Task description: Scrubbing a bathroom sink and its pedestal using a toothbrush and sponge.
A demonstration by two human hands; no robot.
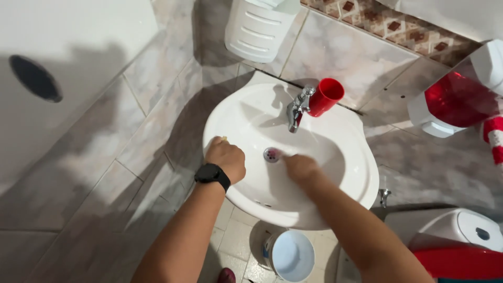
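Note:
A white wall-hung sink (pixel 346 152) fills the middle of the view. My left hand (pixel 226 158), with a black watch on the wrist, is closed on the sink's left rim; a small yellowish thing pokes out from under its fingers. My right hand (pixel 299 167) is down inside the basin, blurred, right beside the drain (pixel 271 154). What it holds, if anything, cannot be made out. A chrome tap (pixel 297 109) stands at the back of the sink with a red cup (pixel 326 96) next to it.
A white bucket (pixel 290 255) stands on the tiled floor under the sink. At lower right is a toilet (pixel 461 230) with a red seat. A white holder (pixel 259 29) and a red-and-white dispenser (pixel 455 102) hang on the marbled tile wall.

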